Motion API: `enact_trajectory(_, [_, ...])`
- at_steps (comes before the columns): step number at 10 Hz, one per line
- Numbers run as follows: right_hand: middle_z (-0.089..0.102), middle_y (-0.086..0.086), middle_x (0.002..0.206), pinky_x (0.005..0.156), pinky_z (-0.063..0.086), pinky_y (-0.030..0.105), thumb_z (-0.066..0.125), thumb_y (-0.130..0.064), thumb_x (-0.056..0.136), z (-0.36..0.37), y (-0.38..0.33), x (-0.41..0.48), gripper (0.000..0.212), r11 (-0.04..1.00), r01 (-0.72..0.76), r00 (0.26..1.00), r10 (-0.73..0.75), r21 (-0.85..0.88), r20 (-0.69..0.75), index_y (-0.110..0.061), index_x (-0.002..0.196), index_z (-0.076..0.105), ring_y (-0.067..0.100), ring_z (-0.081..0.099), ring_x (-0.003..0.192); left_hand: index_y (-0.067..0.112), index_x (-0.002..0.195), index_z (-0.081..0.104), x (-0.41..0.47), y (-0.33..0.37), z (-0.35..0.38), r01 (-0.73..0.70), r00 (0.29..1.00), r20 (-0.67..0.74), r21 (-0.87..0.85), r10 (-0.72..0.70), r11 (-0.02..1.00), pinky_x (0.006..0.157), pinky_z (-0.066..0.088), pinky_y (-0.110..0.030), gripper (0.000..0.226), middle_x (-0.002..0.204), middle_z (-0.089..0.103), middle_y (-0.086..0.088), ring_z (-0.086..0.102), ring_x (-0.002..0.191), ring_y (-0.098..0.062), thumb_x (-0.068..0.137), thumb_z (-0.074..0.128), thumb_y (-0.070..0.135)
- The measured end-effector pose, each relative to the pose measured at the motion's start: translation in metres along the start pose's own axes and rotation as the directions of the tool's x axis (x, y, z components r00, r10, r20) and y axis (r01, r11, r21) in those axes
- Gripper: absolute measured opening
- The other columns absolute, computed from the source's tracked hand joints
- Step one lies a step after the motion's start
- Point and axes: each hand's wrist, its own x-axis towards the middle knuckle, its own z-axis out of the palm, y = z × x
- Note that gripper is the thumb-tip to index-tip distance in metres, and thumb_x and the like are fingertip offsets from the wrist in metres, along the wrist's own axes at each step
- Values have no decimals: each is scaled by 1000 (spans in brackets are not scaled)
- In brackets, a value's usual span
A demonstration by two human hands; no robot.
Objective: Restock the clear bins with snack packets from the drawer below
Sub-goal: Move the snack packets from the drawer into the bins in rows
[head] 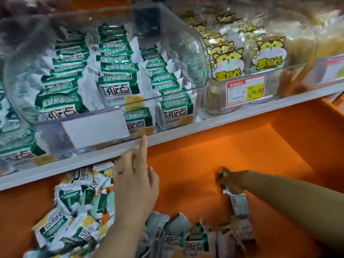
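A clear bin (195, 58) on the white shelf holds rows of green-and-white snack packets (115, 71). Below it the orange drawer (214, 155) stands pulled out, with loose packets of the same kind piled at its left (74, 205) and along its near edge (195, 237). My left hand (135, 183) hovers over the left pile with fingers spread; its index finger points up at the shelf edge. My right hand (230, 181) reaches into the drawer's middle and grips a snack packet (239, 202), which hangs below the fingers.
To the right, a second clear bin (290, 71) holds packets printed with yellow cats (227, 62) and carries a red-and-yellow price tag (245, 92). A blank white label (95, 127) fronts the green-packet bin. The white shelf rail (204, 123) overhangs the drawer's back.
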Motion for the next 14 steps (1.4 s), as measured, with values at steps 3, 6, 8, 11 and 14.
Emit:
enact_trajectory(3, [44, -2, 101, 82, 42, 33, 66, -33, 88, -54, -30, -63, 33, 915, 128, 990, -97, 382, -98, -16, 110, 47, 18, 45, 92, 26, 149, 7, 0, 3, 5, 45, 997, 64, -20, -44, 999, 77, 52, -51, 97, 113, 32, -4, 39, 97, -23, 77, 69, 8])
enact_trajectory(6, [58, 1, 104, 61, 45, 22, 62, -15, 92, -126, -69, -181, 33, 706, 357, 934, -259, 612, -246, -24, 121, 50, 10, 54, 68, 41, 143, -19, 9, 10, -34, 72, 940, 336, -16, -62, 997, 103, 36, -34, 86, 136, 36, 2, 42, 118, -15, 95, 49, 23])
enact_trajectory(8, [57, 1, 73, 47, 37, 10, 64, -12, 90, -157, -105, -254, 21, 593, 485, 864, -212, 643, -457, -17, 106, 52, -4, 52, 47, 33, 150, 20, 16, 17, -76, 290, 783, 611, -194, -116, 937, 80, 48, -17, 66, 143, 39, 4, 54, 108, -10, 95, 54, 20])
enact_trajectory(11, [53, -11, 70, 58, 34, 25, 75, -26, 81, -201, -147, -316, 33, 622, 606, 712, -145, 497, -687, -34, 109, 61, 6, 43, 54, 41, 106, 52, 29, 47, -177, 451, 812, 578, -536, -80, 714, 66, 54, -34, 27, 99, 61, 10, 68, 75, -14, 90, 64, 24])
enact_trajectory(14, [53, 25, 114, 77, 55, 32, 72, -12, 83, -200, -185, -311, 32, 181, 725, 675, 2, 664, -738, -26, 106, 55, 21, 63, 89, 33, 96, 51, 29, 32, -194, 564, 818, 458, -757, -347, 329, 85, 56, -38, 24, 91, 58, 15, 70, 82, -15, 91, 63, 12])
